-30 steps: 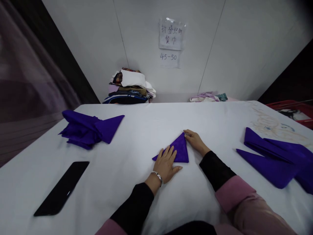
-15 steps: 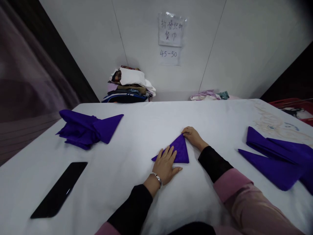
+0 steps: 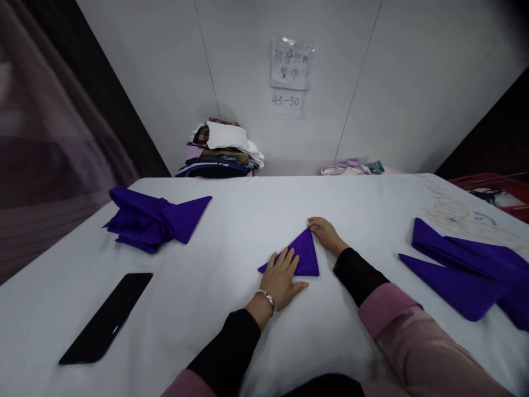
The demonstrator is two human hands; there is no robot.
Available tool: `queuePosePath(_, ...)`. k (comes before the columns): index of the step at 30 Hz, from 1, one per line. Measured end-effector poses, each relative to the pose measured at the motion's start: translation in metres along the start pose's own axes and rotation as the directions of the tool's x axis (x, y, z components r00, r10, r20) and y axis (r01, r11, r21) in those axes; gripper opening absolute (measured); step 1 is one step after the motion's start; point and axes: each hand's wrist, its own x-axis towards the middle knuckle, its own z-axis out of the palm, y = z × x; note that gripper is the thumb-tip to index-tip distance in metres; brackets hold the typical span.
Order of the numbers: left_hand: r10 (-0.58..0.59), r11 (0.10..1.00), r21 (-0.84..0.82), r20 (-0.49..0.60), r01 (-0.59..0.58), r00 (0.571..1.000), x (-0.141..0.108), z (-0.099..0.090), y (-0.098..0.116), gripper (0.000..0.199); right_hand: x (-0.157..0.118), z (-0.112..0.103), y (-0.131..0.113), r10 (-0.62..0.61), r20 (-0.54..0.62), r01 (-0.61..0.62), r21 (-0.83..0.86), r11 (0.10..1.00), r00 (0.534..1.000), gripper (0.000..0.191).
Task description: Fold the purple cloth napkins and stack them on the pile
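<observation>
A purple cloth folded into a triangle (image 3: 306, 253) lies on the white-covered table (image 3: 198, 298), in front of me. My left hand (image 3: 281, 278) rests flat on its lower left part, fingers spread and thumb out to the right; a silver bracelet is on the wrist. At the upper corner of the triangle, my right hand (image 3: 324, 232) pinches the cloth's tip between thumb and fingertips. The cloth's left point shows beyond my left fingers, and its lower right corner lies uncovered.
Crumpled purple cloths (image 3: 144, 220) lie at the left, above a black flat object (image 3: 107, 320). More folded purple cloths (image 3: 467, 275) are at the right. Stacked clothes (image 3: 225, 149) and a small fabric pile (image 3: 351, 167) sit behind the table; a red basket (image 3: 512, 209) stands far right.
The view has shifted slightly, so the wall and table sit a little lower in the picture. Both hands keep their places on the purple triangle.
</observation>
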Motion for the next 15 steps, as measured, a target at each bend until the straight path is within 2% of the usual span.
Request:
queuePosePath(5,0.002,1.0,-0.008,0.008,-0.002,1.0,0.0,0.0,0.0,0.07,0.003,-0.008,-0.003,0.082,-0.024,-0.082,-0.009,0.997,0.996,0.024)
queuePosePath(9,0.002,1.0,-0.012,-0.002,-0.002,1.0,0.0,0.0,0.0,0.07,0.004,-0.015,-0.022,0.083,-0.034,-0.084,-0.024,0.996,0.996,0.036)
queuePosePath(12,0.003,1.0,-0.011,-0.013,-0.003,1.0,0.0,0.0,0.0,0.07,-0.005,-0.008,-0.049,-0.033,0.052,0.036,-0.068,0.997,0.998,0.042)
queuePosePath(15,0.003,1.0,-0.008,-0.012,-0.003,1.0,0.0,0.0,0.0,0.071,-0.02,0.005,-0.071,-0.145,0.245,0.201,-0.224,0.954,0.959,0.056)
